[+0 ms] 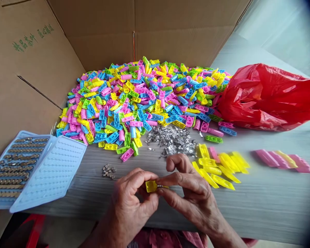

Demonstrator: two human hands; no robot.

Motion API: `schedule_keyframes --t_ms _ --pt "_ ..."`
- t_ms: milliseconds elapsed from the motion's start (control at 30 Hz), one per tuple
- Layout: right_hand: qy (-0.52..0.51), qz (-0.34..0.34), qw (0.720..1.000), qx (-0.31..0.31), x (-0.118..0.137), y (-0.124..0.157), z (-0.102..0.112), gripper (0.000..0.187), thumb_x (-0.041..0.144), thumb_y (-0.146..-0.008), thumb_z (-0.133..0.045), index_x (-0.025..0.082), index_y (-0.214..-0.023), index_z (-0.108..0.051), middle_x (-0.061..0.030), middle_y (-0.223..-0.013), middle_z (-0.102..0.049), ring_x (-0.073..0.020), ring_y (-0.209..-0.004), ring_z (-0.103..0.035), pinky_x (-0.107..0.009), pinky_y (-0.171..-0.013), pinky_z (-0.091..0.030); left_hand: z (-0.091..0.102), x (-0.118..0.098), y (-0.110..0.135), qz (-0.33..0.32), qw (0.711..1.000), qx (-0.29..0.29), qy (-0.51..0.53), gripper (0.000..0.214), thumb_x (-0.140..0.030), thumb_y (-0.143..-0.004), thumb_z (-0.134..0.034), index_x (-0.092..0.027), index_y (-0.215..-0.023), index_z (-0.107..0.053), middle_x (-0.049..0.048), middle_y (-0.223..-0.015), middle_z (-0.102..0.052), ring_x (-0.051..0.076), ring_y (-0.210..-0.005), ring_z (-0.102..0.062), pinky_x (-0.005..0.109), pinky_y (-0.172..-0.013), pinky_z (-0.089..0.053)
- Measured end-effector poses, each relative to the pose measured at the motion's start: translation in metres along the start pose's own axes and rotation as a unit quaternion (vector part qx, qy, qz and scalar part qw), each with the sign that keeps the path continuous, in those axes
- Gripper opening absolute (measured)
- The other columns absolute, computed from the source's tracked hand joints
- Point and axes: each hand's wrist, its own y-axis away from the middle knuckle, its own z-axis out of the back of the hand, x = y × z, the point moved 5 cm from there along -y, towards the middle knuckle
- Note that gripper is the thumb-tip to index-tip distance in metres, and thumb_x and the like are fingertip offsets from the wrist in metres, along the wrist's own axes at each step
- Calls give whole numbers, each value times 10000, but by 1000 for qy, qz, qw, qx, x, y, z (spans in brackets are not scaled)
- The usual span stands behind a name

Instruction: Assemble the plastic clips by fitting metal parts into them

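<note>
Metal-tipped yellow plastic piece (151,186), held level

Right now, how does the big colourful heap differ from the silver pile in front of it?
The colourful heap is pink, yellow, blue and green plastic pieces, while the silver pile is shiny metal bits. The heap is far larger than the pile, and its pieces are bigger than the pile's. Both are loose jumbles lying on the same grey tabletop.

A rose-pink shirt (167,238) (only just showing)
</note>
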Motion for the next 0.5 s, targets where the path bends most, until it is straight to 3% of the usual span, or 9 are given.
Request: schedule_keyframes --t_ms 233,400,500 --pt "-29 -35 999 17 -7 2 0 201 151 -794 -670 308 -908 -724 -26 -950 -462 -186 -925 -487 -318 -805 -445 -3 9 1 125 980 22 156 148 -82 -638 -665 -164 -759 -695 2 -639 -615 132 -535 -578 202 -478 -457" --pt "-12 -27 999 27 -7 2 1 198 172 -800 -676 306 -933 -736 -33 -946 -468 -187 -920 -501 -310 -774 -460 -11 20 8 225 921 62 313 171 -125 -636 -688 -160 -803 -690 2 -655 -652 126 -550 -589 219 -525 -481" --pt "3 -5 999 37 -4 0 2 206 173 -812 -667 302 -956 -737 -37 -933 -480 -188 -920 -502 -308 -753 -460 -11 22 8 243 892 77 373 150 -190 -666 -713 -143 -808 -706 21 -649 -688 127 -549 -611 231 -555 -498"
